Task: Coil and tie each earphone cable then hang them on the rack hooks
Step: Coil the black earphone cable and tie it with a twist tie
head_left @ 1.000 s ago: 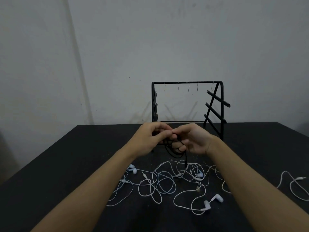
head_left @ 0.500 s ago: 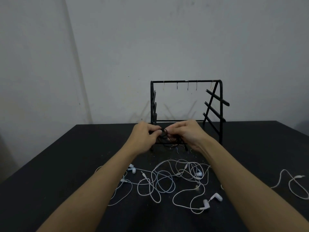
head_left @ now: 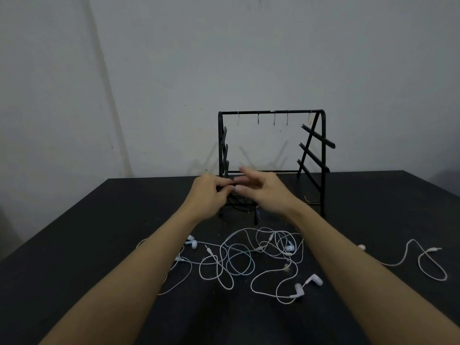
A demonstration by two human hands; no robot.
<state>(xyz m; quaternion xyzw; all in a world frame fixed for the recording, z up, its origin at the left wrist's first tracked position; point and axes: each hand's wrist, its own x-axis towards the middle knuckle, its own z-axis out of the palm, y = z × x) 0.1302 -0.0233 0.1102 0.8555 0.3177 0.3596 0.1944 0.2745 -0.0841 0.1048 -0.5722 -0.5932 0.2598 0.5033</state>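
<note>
From the head view, two hands meet low in front of a black rack (head_left: 272, 112); the left hand (head_left: 207, 195) pinches a black cable (head_left: 240, 204) whose coil hangs under both hands, its plug dangling just below; the right hand (head_left: 263, 191) is blurred, fingers spread and mostly straight, thumb tip at the cable, so I cannot tell whether it grips anything. The hands and coil cover the rack's lower front bar; five small hooks (head_left: 274, 119) hang from its top bar, above and beyond the hands, all bare. Nearer than the hands, between the two forearms, lies a tangle of white earphones (head_left: 239, 260); how many sets it holds cannot be counted; one more white cable (head_left: 420, 260) lies apart, outside the right forearm. All rests on a matt black tabletop (head_left: 74, 245), speckled with crumbs; behind it a plain pale wall (head_left: 249, 58), dimly lit.
</note>
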